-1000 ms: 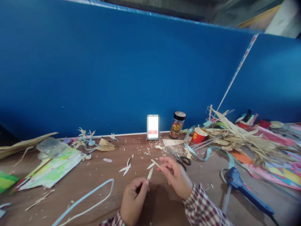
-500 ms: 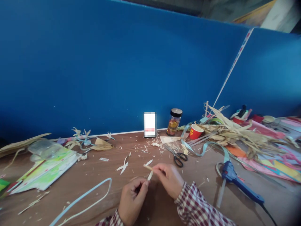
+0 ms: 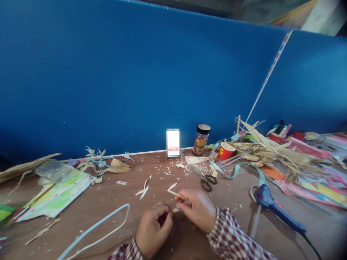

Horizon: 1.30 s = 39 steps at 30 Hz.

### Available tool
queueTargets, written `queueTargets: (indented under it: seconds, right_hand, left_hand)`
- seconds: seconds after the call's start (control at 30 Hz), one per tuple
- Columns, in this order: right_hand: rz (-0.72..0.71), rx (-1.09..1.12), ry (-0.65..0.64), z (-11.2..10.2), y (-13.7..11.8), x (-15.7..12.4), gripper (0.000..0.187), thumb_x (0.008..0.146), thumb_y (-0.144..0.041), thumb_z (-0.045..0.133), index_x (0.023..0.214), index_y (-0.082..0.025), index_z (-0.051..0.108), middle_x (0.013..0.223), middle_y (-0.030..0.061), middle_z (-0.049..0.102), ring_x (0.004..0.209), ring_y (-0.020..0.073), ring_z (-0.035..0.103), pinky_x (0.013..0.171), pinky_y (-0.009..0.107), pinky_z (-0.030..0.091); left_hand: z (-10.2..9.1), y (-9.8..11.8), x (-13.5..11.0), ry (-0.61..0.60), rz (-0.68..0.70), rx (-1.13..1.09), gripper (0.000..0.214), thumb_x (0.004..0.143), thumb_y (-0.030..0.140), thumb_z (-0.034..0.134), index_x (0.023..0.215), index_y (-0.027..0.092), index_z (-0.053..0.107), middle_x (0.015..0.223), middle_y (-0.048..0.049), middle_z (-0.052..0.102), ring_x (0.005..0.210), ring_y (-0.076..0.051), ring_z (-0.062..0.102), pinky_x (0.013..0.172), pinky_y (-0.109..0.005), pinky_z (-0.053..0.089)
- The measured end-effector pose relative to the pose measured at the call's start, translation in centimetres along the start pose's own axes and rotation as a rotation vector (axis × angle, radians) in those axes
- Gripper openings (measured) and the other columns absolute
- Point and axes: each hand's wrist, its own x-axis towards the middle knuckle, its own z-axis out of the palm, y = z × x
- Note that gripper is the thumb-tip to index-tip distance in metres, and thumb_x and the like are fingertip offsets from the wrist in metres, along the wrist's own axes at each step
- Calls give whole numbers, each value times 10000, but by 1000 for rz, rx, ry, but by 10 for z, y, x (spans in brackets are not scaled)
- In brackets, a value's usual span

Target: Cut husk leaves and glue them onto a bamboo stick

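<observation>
My right hand [image 3: 197, 210] is closed round a thin pale stick [image 3: 173, 193], whose tip points left over the table. My left hand [image 3: 154, 229] is closed in a pinch at a short, pale strip of corn husk [image 3: 176, 209]. The strip reaches from its fingertips toward the underside of my right hand, where its far end is hidden. Just beyond the stick lies a small white pointed scrap [image 3: 172, 186]. Another cut piece of husk [image 3: 143, 191] lies beyond my left hand. Black-handled scissors [image 3: 208, 182] rest open behind my right hand.
A blue glue gun [image 3: 279, 209] lies at the right with its cord. Behind it spread a heap of dried husks [image 3: 287, 155], a red cup [image 3: 226, 151] and a lidded jar [image 3: 201, 140]. A light blue strip [image 3: 94, 224] loops at front left. A blue partition [image 3: 135, 79] borders the table.
My right hand has shifted slightly right and nearer, and its fingers now sit further back along the stick. Less of the pale strip shows at my left fingertips.
</observation>
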Motion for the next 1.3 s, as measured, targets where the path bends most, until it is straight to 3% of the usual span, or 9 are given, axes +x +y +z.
queueTargets:
  seconds: [0.1,0.23,0.37,0.47,0.67,0.77,0.87,1.03,1.3]
  right_hand:
    - [29,63,-46,2,2,-1,117,723,-175,553,823,-210,605,702,-39,626,575,93,530,536,183,352]
    - [47,133,-93,10,1,-2,197,676,-132,563,856,-212,566,650,-62,600,467,64,454,463,170,300]
    - [111,163,52,18,1,-1,152,703,-129,529,835,-202,508,656,-53,577,522,78,487,491,173,319]
    - [143,158,117,19,0,-1,89,725,-151,526,789,-196,484,671,-40,567,595,101,523,529,185,343]
    - [70,81,83,14,-5,-2,59,808,-182,449,809,-203,505,687,-34,572,618,111,515,569,208,348]
    - [75,57,103,13,-7,-2,111,780,-248,530,885,-212,531,743,-32,585,598,104,503,573,213,351]
    - [47,15,108,14,-6,-1,55,784,-247,533,800,-200,557,731,-23,571,625,109,502,582,212,347]
    - [33,-53,149,11,-4,0,100,804,-230,506,725,-195,555,688,-28,549,632,107,491,579,207,340]
    - [-53,-89,97,0,-7,-3,342,907,-280,287,1145,-232,527,904,53,650,803,163,594,708,248,411]
  left_hand:
    - [-2,-1,3,60,-28,-82,184,778,221,477,655,171,604,646,-33,591,643,-160,546,609,-242,402]
    - [3,-4,5,110,-186,-328,215,778,314,509,689,150,617,615,-21,593,578,-138,520,548,-227,408]
    - [9,-6,6,40,-305,-593,264,744,364,565,872,145,638,703,-32,642,553,-115,511,508,-214,414]
    - [12,-8,6,0,-348,-682,290,689,361,630,874,138,649,731,-46,652,573,-118,521,491,-208,421]
    - [10,-12,8,104,-455,-774,254,650,369,663,742,135,630,616,-1,591,556,-107,521,512,-215,446]
    - [9,-11,9,53,-401,-746,245,677,365,641,710,124,615,552,19,547,498,-82,479,483,-191,406]
    - [9,-7,9,-31,-334,-682,247,700,364,618,693,117,623,514,28,521,463,-68,438,457,-177,361]
    - [12,-4,7,-73,-405,-660,299,680,411,616,652,113,612,536,10,553,448,-75,457,450,-190,385]
    - [8,-13,9,112,-441,-709,278,685,407,614,704,130,606,576,12,547,492,-88,476,469,-195,396]
